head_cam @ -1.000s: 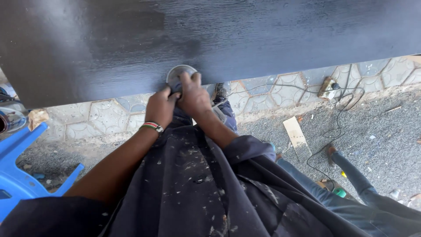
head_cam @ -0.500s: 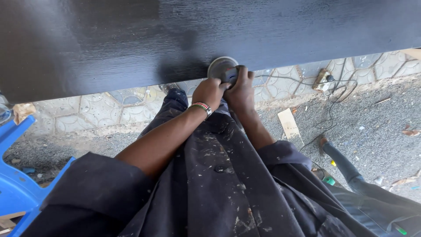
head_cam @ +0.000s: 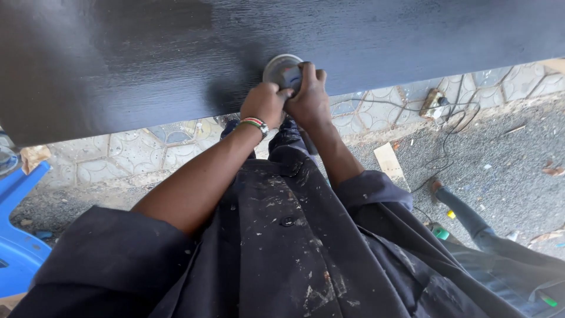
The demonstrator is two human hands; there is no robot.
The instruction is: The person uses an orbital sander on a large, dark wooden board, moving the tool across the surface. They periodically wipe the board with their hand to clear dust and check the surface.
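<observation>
Now both hands clenched on round grey sander (head_cam: pixel 282 70), pressed flat on black wooden panel (head_cam: pixel 329 35) near its lower edge. Left hand (head_cam: pixel 265 105) grips tool from 7 o'clock, beaded bracelet (head_cam: pixel 256 124) on wrist; right hand (head_cam: pixel 309 97) covers it from 5 o'clock. Since a second ago, tool and hands have travelled rightward along panel edge, so working pass advances along board. Paint-flecked dark coat (head_cam: pixel 282 247) below. Patterned paving (head_cam: pixel 135 153) beneath panel; blue plastic chair (head_cam: pixel 20 235) at 8 o'clock; cable and socket block (head_cam: pixel 434 103) at 2 o'clock.

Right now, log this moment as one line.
left hand: on sander | right hand: on sander | sander: disc against dark board near its lower edge | cord: on ground
</observation>
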